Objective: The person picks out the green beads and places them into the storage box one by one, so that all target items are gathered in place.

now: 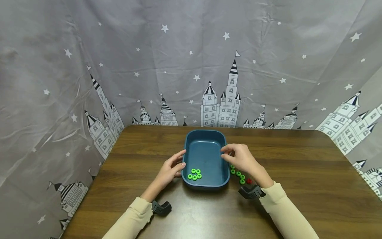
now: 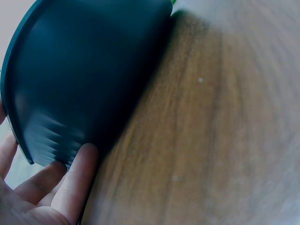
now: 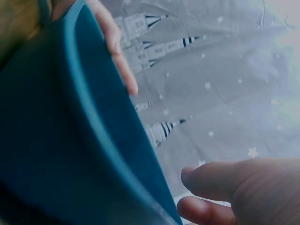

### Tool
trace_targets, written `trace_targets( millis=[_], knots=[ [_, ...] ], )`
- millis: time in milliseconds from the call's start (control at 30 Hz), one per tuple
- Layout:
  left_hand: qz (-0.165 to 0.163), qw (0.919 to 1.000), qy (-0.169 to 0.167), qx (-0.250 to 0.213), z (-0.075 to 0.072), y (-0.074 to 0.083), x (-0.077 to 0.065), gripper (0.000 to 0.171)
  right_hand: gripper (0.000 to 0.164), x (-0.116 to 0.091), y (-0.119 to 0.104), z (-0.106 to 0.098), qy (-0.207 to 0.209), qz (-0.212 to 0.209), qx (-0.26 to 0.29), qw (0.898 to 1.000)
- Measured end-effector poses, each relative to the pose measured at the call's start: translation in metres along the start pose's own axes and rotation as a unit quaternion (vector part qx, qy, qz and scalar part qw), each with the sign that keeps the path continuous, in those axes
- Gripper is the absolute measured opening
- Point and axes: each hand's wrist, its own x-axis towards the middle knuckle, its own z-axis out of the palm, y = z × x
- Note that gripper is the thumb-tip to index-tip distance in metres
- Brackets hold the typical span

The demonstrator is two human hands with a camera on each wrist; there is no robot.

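Note:
A blue plastic bin point(image 1: 205, 182) stands on the table. Several small green rings point(image 1: 194, 174) lie inside at its near left corner. My left hand point(image 1: 168, 171) holds the bin's left side, thumb at the rim; in the left wrist view its fingers point(image 2: 77, 180) press against the outer wall. Over the right rim is my right hand point(image 1: 240, 158), thumb and forefinger slightly apart with nothing visible between them. The same thumb and finger point(image 3: 211, 180) show beside the rim in the right wrist view. More green rings point(image 1: 238, 174) lie beside the bin's right wall, partly under the right hand.
One red ring point(image 1: 249, 181) lies next to the green ones, near the right wrist. Brown wood tabletop point(image 1: 301, 172) extends on both sides of the bin. Behind the table hangs a grey curtain point(image 1: 167, 43) printed with castles and stars. Each wrist wears a black camera mount point(image 1: 161, 208).

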Motion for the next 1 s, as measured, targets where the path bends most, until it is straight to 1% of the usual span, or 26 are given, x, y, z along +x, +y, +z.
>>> trace_targets(
  millis=[200,433,567,600,800,1000],
  knots=[
    [-0.004,1.0000,0.001,0.000,0.000,0.000,0.000,0.056,0.012,-0.017,0.018,-0.006,-0.001,0.013,-0.018,1.000],
    [-0.003,1.0000,0.000,0.004,0.000,0.000,0.001,0.056,0.012,-0.038,0.032,-0.008,0.020,-0.004,-0.031,0.999],
    [-0.004,1.0000,0.000,0.003,0.000,0.000,0.001,0.056,0.012,-0.049,0.040,-0.010,0.011,0.000,-0.043,0.999],
    [-0.004,1.0000,0.001,0.003,0.000,0.000,0.001,0.056,0.013,-0.052,0.042,-0.010,0.003,0.007,-0.046,0.999],
    [-0.008,0.9999,0.004,0.007,0.000,0.001,0.001,0.055,0.014,-0.064,0.054,-0.013,-0.022,0.016,-0.065,0.998],
    [-0.009,0.9999,0.004,0.014,0.000,0.001,0.001,0.055,0.013,-0.074,0.059,-0.012,-0.027,0.024,-0.072,0.997]
  ],
)
